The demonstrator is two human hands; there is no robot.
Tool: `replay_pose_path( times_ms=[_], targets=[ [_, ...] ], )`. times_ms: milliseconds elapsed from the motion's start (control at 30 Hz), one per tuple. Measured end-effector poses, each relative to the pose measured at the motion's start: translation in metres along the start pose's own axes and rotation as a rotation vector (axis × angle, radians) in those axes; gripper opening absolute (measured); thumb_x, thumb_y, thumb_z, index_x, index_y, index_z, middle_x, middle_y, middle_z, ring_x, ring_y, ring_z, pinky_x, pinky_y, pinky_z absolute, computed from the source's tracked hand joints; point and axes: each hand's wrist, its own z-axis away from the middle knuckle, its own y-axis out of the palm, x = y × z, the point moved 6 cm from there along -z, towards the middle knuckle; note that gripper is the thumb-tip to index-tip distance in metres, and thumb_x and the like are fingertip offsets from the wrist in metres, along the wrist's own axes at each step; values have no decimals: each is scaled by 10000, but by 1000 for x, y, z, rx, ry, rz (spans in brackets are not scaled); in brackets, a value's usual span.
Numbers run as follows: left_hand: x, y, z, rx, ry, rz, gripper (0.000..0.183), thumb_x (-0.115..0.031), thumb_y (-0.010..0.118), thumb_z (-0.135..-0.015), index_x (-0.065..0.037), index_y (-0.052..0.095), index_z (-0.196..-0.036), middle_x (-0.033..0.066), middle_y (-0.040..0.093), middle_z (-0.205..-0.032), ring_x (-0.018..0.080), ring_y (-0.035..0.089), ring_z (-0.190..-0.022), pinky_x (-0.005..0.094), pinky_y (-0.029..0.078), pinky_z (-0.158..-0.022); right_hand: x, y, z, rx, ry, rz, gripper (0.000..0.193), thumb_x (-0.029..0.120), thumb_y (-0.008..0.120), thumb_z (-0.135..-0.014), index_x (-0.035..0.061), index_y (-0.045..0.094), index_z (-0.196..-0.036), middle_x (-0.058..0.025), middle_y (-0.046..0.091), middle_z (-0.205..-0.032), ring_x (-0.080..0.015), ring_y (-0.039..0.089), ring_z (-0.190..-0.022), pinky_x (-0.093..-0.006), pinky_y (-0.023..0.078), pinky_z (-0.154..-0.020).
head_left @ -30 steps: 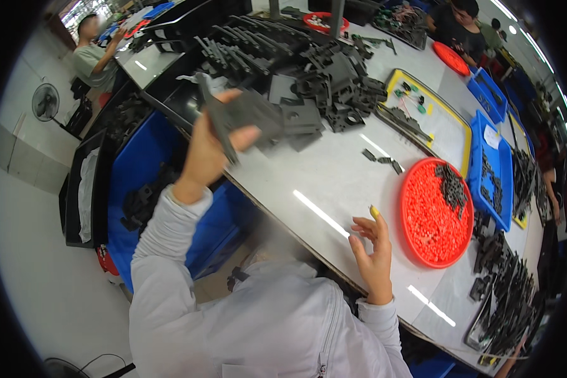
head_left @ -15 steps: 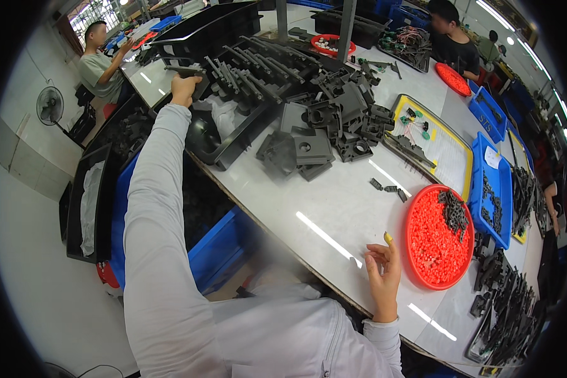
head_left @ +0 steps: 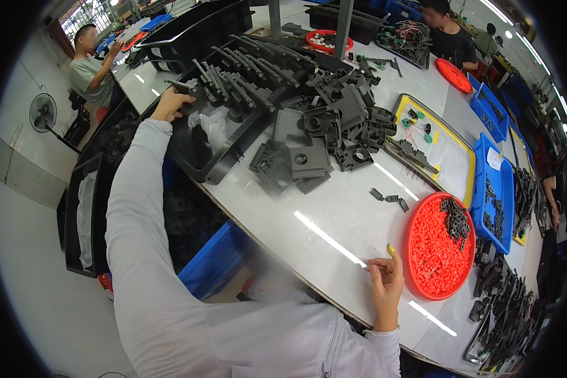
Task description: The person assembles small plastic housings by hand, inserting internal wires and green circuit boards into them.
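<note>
One blue bin point(head_left: 490, 129) bears lettering | left grip point(head_left: 171, 104) clasps dark part point(head_left: 184, 85) | right grip point(head_left: 386, 282) loosely unclosed

Our sleeves point(head_left: 138, 214) were pale grey, our right hand point(head_left: 385, 286) yellow-tipped on one finger point(head_left: 392, 253), our held part point(head_left: 184, 87) dark grey. We had a white counter point(head_left: 264, 217), black tray point(head_left: 208, 171), charcoal parts point(head_left: 348, 108), red bowl point(head_left: 409, 252) of red and black pieces point(head_left: 429, 255), blue tray point(head_left: 501, 186), and yellow-edged tray point(head_left: 447, 151) with ruled lines.

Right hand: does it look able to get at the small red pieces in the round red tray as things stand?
Probably yes. The right hand looks unoccupied, close beside the round red tray; nothing visible blocks the small red pieces on its near side.
</note>
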Motion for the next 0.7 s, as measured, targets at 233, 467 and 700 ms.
replay_pose_path(
  times_ms=[233,467,700],
  targets=[
    [-30,39,97,301,114,-132,496,-111,748,-627,-55,540,-1074,55,593,-985,200,555,-921,456,435,-753,-4,-2,0,-24,15,17,480,-3,597,-802,-18,429,-1252,-110,638,-842,-152,611,-744,-254,487,-674],
    [-24,84,121,490,113,-54,483,-11,659,-675,-18,495,-1129,56,560,-965,136,556,-799,240,448,-596,-4,-1,2,-18,2,38,482,-8,596,-802,-3,432,-1255,-103,632,-835,-148,604,-727,-253,488,-671],
    [-14,100,119,413,345,-309,602,68,416,-752,52,269,-1336,213,481,-1230,257,458,-1129,262,319,-969,3,2,2,65,-65,117,520,-11,587,-818,13,392,-1300,-112,629,-843,-150,605,-750,-252,487,-690]
  ],
)
